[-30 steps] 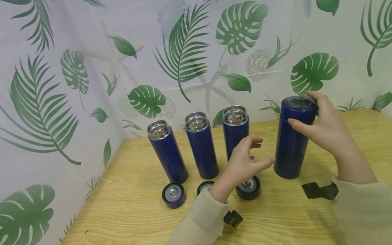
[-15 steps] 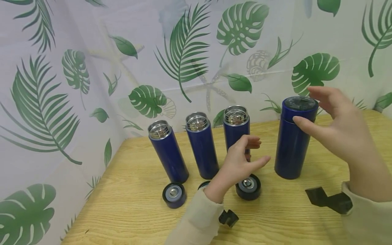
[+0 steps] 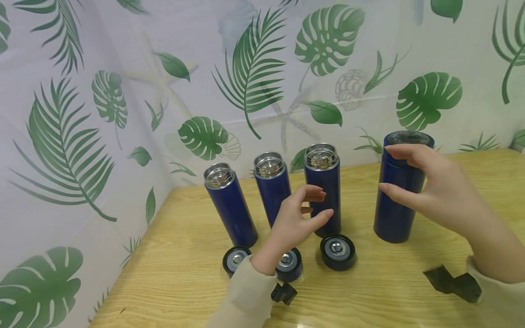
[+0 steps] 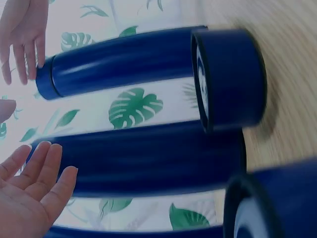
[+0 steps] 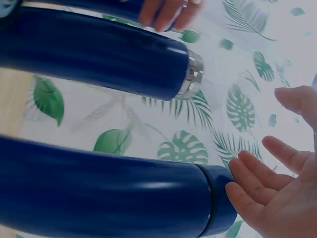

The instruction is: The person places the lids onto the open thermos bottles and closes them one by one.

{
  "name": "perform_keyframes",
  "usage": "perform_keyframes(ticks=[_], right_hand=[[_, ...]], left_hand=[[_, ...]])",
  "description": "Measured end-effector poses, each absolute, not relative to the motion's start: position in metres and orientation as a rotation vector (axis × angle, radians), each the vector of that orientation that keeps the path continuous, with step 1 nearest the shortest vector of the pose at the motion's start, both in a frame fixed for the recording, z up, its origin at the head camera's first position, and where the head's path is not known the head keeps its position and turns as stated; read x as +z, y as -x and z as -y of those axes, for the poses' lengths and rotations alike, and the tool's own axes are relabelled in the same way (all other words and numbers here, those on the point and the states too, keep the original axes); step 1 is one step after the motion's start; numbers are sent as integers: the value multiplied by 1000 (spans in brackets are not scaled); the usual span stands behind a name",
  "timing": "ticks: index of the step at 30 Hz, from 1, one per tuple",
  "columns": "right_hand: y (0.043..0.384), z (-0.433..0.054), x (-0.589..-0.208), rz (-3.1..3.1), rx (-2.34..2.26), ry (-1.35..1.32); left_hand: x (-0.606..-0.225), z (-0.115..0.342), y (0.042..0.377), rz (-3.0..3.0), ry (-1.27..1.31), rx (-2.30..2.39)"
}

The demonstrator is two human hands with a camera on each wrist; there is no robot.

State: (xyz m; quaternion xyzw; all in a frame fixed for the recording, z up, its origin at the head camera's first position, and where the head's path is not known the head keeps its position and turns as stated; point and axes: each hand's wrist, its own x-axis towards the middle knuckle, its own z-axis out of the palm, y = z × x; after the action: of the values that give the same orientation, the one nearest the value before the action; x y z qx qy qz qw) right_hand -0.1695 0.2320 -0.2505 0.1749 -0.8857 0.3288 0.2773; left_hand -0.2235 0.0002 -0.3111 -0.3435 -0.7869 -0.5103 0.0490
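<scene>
A capped dark blue vacuum flask (image 3: pixel 394 218) stands upright at the right of the table. My right hand (image 3: pixel 445 193) is beside its upper part, thumb and fingers spread apart; in the right wrist view the fingertips (image 5: pixel 238 194) are by the flask's cap (image 5: pixel 224 191), and contact is unclear. To the left, my left hand (image 3: pixel 294 222) hovers with relaxed fingers in front of the uncapped flasks, holding nothing. Those are a left flask (image 3: pixel 233 212), a middle flask (image 3: pixel 270 191) and a right flask (image 3: pixel 326 180), each with a bare steel neck.
Three removed caps lie inner side up before the uncapped flasks: a left cap (image 3: pixel 234 258), a middle cap (image 3: pixel 290 269) partly behind my left wrist, and a right cap (image 3: pixel 337 253). Behind the wooden table (image 3: pixel 164 282) hangs a leaf-patterned cloth (image 3: pixel 262 68). Black straps hang at both wrists.
My right hand has let go of the capped flask, drawn away, then come lower beside it. My left hand has moved leftward, showing more of the middle cap.
</scene>
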Motion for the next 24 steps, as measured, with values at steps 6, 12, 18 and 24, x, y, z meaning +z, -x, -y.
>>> perform_keyframes(ticks=[6, 12, 18, 24], right_hand=[[172, -231, -260, 2400, 835, -559], [179, -223, -266, 2430, 826, -626], [186, -215, -274, 2438, 797, -687], [190, -210, -282, 2468, 786, -709]], left_hand=[[-310, 9, 226, 2395, 1012, -1520], [-296, 9, 216, 2403, 1007, -1509], [-280, 9, 202, 2414, 991, -1491], [-280, 9, 202, 2428, 995, -1496]])
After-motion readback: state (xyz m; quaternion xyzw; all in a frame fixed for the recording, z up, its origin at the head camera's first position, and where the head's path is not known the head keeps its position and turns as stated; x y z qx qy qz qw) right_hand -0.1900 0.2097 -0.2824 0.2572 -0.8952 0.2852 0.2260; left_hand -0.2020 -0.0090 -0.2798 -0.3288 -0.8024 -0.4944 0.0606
